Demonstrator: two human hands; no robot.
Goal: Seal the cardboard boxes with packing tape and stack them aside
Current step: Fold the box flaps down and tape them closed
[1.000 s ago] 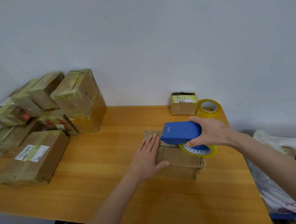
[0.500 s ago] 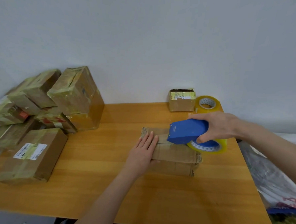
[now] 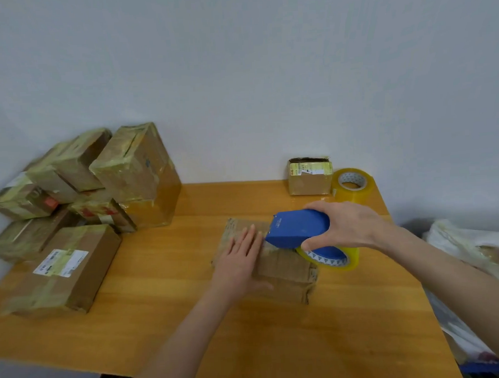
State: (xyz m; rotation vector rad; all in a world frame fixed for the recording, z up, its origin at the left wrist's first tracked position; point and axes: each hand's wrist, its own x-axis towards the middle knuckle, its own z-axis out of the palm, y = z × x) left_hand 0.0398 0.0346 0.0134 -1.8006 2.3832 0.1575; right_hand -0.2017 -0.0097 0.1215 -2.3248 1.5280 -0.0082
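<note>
- Work surface: a wooden table (image 3: 191,322) set against a white wall (image 3: 236,74).
- Item under work: a flat cardboard box (image 3: 284,266) lies on the table slightly right of centre. Its edges look worn and crumpled.
- Left hand (image 3: 240,258): lies palm down on the left part of the flat cardboard box's top. The fingers are straight and close together and point away from the person. They press the box and curl round nothing.
- Right hand (image 3: 345,227): grips a blue tape dispenser (image 3: 299,228) from above, with the fingers over its back and the thumb on the near side.
- Dispenser position: its front end sits low over the top of the flat cardboard box, just beside the left hand's fingertips (actual contact with the cardboard cannot be confirmed).
- Loaded tape roll (image 3: 330,258): yellowish and clear, mounted under the dispenser. It hangs over the right side of the box.
- Sealed stock: a stack of taped boxes (image 3: 134,171) stands at the table's far left, piled against the wall.
- A long labelled box (image 3: 67,267) lies flat in front of that stack, near the table's left edge.
- Back right of table: a small box (image 3: 310,177) with a label stands by the wall. A spare tape roll (image 3: 353,184) lies just beside it on the right.
- Off the table, at right: crumpled plastic bags (image 3: 471,243), contents not discernible.
</note>
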